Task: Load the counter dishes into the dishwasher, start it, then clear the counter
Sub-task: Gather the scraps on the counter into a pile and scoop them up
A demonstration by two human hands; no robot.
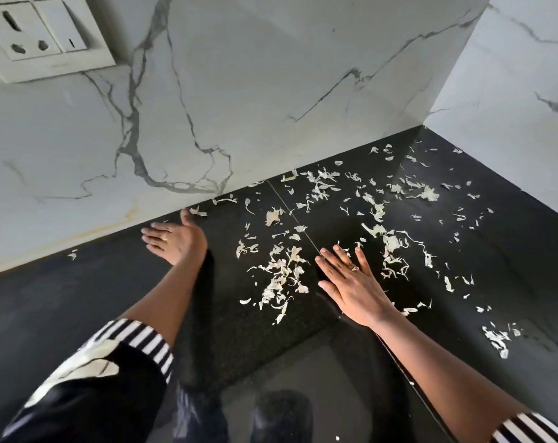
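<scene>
Risk: peel scraps (281, 276), thin and dry, may scatter or slip off the front edge if swept fast.
Left hand (172, 239): flat, fingers straight, at the back edge.
Right hand (351, 282): spread flat among the scraps.
Counter (79, 298): glossy black stone, scraps strewn toward the back right corner.
Wall (239, 91): white veined marble, with a socket (31, 33).

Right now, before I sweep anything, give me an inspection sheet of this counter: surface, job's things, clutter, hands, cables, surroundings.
Surface: black polished counter, one seam across it.
Job's things: no dishes seen; pale peel scraps scattered from the middle to the right corner.
Clutter: nothing seen apart from the scraps.
Hands: left hand open, fingers straight, by the back wall; right hand open, fingers spread, among the scraps.
Cables: nothing seen.
Surroundings: white veined marble walls meeting in a corner; socket and switch plate upper left, nothing plugged in.
</scene>
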